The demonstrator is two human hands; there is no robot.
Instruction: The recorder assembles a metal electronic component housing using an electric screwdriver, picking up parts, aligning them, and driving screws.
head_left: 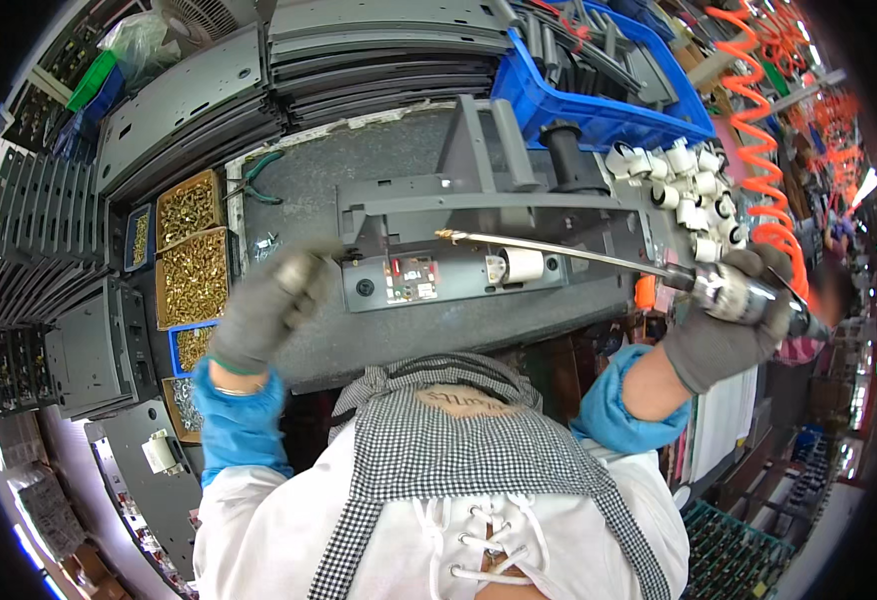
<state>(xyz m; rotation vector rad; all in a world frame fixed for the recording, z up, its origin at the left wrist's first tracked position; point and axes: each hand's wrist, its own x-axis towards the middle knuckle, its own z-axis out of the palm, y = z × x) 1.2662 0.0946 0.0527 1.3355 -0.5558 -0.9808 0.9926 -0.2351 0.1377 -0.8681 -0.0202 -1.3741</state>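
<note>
Right hand [724,325], gloved, grips a power screwdriver [739,292]; its long bit tip sits over the grey metal chassis [489,235] at table centre. Left hand [264,310] is blurred, fingers curled, near the chassis's left end beside trays of brass screws [192,275]; grip unclear.

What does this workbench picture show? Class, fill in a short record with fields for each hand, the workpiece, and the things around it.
Left hand: gloved left hand, blurred, at the left end of the grey metal panel; whether it holds anything cannot be told
Right hand: gloved right hand gripping a power screwdriver, long bit pointing left over the panel
Panel: lies flat on the table, small circuit board on it
Left of table: trays of brass screws
Far side: blue bin, white plastic parts
</note>
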